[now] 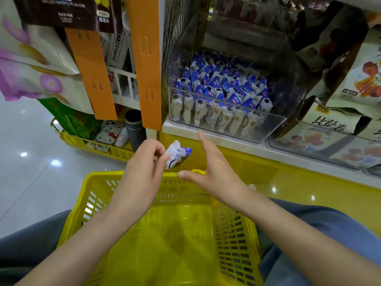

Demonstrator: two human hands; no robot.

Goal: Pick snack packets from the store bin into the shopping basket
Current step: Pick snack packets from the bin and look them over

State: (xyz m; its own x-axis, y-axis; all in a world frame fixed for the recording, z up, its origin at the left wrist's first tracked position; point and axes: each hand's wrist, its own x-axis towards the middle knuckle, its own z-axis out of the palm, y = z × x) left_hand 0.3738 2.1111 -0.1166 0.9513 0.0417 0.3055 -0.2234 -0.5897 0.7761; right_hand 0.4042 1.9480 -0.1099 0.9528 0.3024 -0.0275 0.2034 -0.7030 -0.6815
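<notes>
While we're sitting with the yellow shopping basket (97, 179) on our lap, our left hand (142, 164) has one snack packet (178, 153) pinched between thumb and fingertips. The packet is white and blue, a bit crumpled, and it hangs in the air just past the far rim of the basket, lower than the front edge of the white shelf (226, 140). It isn't touching the basket or the shelf.

Our right hand (210, 168) is right beside it, holding nothing, fingers spread and loose. Its index finger points up toward the shelf edge and its thumb sits over the basket's far rim. So the two hands are close together but apart, with the packet between them.

Up on the shelf, at its left end, sits the clear store bin (288, 89), packed with rows of the same blue-and-white packets (222, 89) standing upright. Next to it on the right there's another clear bin (329, 150) with fruit-print packs. Orange hanging strips (148, 58) run down the left side of the shelf, and below them a small yellow rack (99, 146) holds a dark cylinder (134, 129) and some cartoon-cat stuff (107, 136).
</notes>
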